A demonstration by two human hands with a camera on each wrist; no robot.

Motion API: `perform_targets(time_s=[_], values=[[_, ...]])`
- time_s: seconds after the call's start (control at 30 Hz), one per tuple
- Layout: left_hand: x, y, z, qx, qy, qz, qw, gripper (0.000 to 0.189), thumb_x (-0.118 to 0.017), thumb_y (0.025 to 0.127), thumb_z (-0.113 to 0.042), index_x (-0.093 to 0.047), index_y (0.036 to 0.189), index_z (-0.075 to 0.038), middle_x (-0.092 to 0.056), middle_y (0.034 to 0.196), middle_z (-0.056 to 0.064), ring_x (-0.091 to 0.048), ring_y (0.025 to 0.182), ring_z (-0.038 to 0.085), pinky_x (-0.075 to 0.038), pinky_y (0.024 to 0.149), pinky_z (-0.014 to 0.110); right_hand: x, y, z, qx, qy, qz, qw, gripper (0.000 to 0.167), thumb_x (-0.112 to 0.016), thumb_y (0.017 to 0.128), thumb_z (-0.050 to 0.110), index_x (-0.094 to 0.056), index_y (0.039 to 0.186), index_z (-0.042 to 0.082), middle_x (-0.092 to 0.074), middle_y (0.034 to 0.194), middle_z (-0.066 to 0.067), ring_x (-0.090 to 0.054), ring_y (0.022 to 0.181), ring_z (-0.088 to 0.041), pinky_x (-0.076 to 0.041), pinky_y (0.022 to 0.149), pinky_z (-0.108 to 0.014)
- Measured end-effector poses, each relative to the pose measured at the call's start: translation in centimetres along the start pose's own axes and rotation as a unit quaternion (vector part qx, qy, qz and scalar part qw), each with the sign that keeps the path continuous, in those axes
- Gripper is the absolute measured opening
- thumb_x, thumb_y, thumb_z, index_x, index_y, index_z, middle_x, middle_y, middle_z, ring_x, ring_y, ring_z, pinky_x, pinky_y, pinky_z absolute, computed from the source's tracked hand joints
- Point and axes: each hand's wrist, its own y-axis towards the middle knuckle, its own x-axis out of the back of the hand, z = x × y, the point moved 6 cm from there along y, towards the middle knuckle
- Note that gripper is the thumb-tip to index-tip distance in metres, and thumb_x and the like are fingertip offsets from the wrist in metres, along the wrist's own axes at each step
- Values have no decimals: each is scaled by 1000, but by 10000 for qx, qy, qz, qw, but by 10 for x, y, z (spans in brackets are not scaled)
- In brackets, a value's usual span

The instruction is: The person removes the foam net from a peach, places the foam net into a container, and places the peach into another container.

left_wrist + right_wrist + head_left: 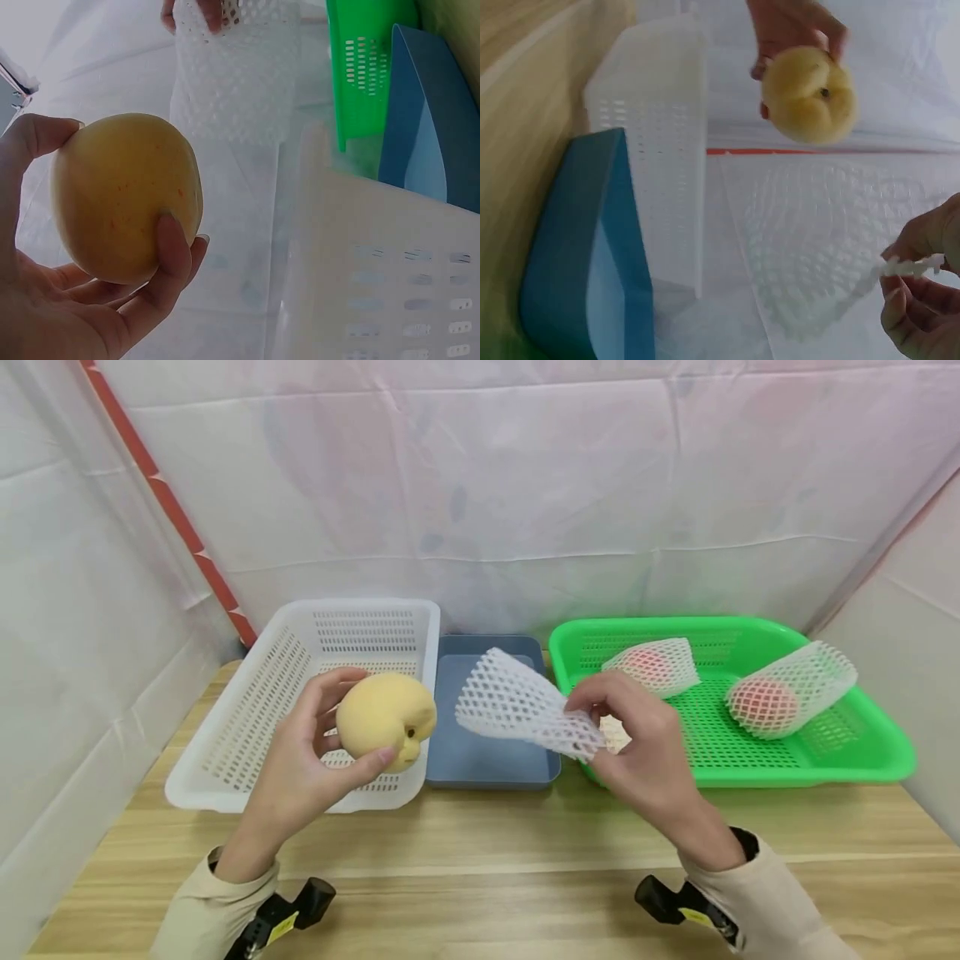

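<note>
My left hand point(288, 772) grips a yellow peach point(378, 718) above the front of the white basket point(202, 777). In the left wrist view the thumb and fingers point(174, 251) curl round the peach's sides. Its creased stem end faces the right in the head view. My right hand point(652, 752) pinches one end of a white foam net sleeve point(510, 702). The sleeve's wide end points left toward the peach, with a gap between them. No fruit shows inside this sleeve, which hangs over the blue-grey tray point(487, 772).
On the right stands a green basket point(787, 772) holding a reddish fruit in a foam net point(648, 667) and another netted reddish fruit point(765, 703). Something pale point(615, 735) is partly hidden behind my right hand. White sheeting point(525, 485) encloses the wooden table point(480, 877).
</note>
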Motion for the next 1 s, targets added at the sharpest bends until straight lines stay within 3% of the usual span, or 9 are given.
perform_targets(time_s=[0.07,0.27,0.47,0.6,0.7,0.8,0.9,1.0], values=[[0,0,0,-14,-6,10,10000,70,-79,73,1,-44,134,-3,-56,127,7,-60,104,18,-55,77,25,-10,-2,6,237,-639,119,9976,39,-63,58,-23,-64,89,0,-63,94,-10,-57,81,-15,-48,68,-18],[0,1,-1,-4,-56,45,10000,71,-79,73,1,-43,134,-2,-55,127,7,-59,106,18,-55,78,25,-46,-20,17,773,-1424,771,9838,52,-56,48,-24,-62,94,0,-59,101,-14,-59,91,-28,-56,72,-35],[1,0,-1,14,17,32,10000,71,-79,72,0,-44,134,-3,-55,128,6,-59,106,19,-55,78,25,-78,-31,13,1008,-2263,822,9653,33,-55,62,-15,-62,92,-4,-57,95,-15,-56,83,-29,-54,68,-36],[2,-1,0,-29,93,45,9999,71,-80,72,-1,-45,134,-5,-56,128,6,-59,108,18,-55,77,25,-99,-32,4,682,-2718,815,9565,19,-60,71,-11,-63,90,-8,-57,97,-18,-55,83,-32,-55,61,-34],[2,-1,0,-64,109,48,9999,72,-81,71,-1,-45,134,-6,-56,128,4,-59,108,17,-56,77,26,-113,-30,-3,324,-2934,762,9524,21,-64,72,-11,-63,93,-11,-56,101,-19,-54,81,-33,-52,48,-32],[2,0,-1,-72,77,44,9999,72,-81,71,-1,-46,134,-7,-56,128,3,-59,108,17,-56,76,27,-123,-27,-12,-167,-3191,702,9450,31,-63,74,-10,-61,104,-16,-54,110,-22,-54,84,-35,-50,43,-33],[1,0,-2,-83,41,26,10000,71,-80,71,-1,-46,133,-6,-56,128,4,-59,108,19,-56,76,27,-134,-25,-24,-840,-3311,1009,9344,46,-65,80,-3,-51,120,-20,-47,128,-27,-54,103,-40,-54,50,-38],[1,0,-3,-133,12,28,9999,70,-80,72,-1,-47,133,-5,-57,127,7,-59,107,21,-56,77,27,-145,-28,-32,-1344,-3134,1611,9261,57,-64,89,11,-42,132,-19,-36,141,-31,-44,124,-47,-57,71,-46]])
